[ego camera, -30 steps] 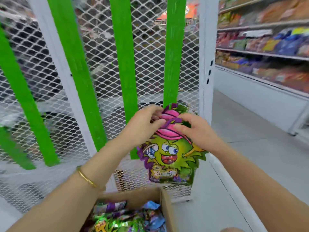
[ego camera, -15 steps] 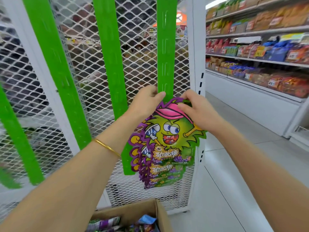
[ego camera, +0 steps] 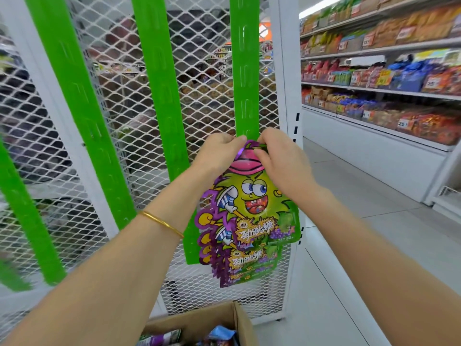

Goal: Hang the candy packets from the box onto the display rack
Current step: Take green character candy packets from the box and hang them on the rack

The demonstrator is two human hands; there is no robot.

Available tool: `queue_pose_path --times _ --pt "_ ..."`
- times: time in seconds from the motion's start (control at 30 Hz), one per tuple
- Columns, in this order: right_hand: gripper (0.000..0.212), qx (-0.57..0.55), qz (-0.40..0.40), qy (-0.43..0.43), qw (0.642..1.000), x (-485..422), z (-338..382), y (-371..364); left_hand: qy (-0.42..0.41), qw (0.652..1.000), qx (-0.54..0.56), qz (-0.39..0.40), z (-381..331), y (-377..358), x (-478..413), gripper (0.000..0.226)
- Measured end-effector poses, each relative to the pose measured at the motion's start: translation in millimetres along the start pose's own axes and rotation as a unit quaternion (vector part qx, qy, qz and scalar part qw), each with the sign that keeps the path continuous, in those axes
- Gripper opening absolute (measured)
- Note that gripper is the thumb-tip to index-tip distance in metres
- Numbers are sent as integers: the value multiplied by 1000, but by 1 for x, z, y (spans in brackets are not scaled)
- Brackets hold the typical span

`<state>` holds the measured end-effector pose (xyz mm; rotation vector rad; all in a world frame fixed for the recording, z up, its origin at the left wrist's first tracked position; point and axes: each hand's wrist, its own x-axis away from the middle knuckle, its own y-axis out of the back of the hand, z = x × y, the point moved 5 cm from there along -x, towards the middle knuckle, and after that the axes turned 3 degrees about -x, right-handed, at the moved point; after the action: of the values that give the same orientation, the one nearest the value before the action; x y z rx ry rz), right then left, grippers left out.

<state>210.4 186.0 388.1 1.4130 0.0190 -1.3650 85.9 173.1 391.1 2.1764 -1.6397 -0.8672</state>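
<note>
Pinching the candy packet (ego camera: 252, 201) by its top edge, left grip (ego camera: 219, 153) and right grip (ego camera: 280, 162) hold it against the green strip (ego camera: 245, 71) on the display rack (ego camera: 287, 96), above the box (ego camera: 199, 320).

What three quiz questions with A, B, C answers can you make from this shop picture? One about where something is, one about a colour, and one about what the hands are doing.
1. Where is the cardboard box?
A) On a shop shelf
B) At the bottom, below the candy packet
C) On top of the rack

2. What colour are the strips on the mesh rack?
A) Red
B) Blue
C) Green

3. What are the left hand and right hand doing?
A) Both pinching the candy packet's top
B) Resting open at the sides
C) Reaching into the box

Answers:
1 B: the box sits at the picture's bottom edge, under the packet.
2 C: every strip is bright green.
3 A: fingers of both hands pinch the packet's top at the rightmost strip.
</note>
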Motion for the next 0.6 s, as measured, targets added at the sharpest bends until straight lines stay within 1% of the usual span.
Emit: queue_pose_path --times 0.07,0.17,0.2,0.27,0.4,0.47,0.57,0.6 --pt "16 7 -1 2 1000 1 2 0 -2 1000 8 -10 0 0 1 33" --pt "17 9 5 3 1000 5 2 -1 -16 999 12 -30 -1 2 3 24" --pt "17 5 10 1 1000 7 1 -3 -18 999 16 -35 -1 2 3 24" --pt "16 -17 15 -9 1000 11 -3 -5 -11 999 14 -41 3 1 3 31" --pt "16 -37 10 -14 999 13 -7 -8 -18 998 31 -50 2 1 8 37" --pt "15 -44 18 -15 999 14 -9 -11 -19 999 19 -34 2 2 11 32" --pt "14 -43 45 -20 998 16 -14 -19 -65 995 -62 41 6 -5 18 16" --pt "14 -50 47 -25 997 17 -15 -20 -80 990 -100 55 11 -8 18 22"
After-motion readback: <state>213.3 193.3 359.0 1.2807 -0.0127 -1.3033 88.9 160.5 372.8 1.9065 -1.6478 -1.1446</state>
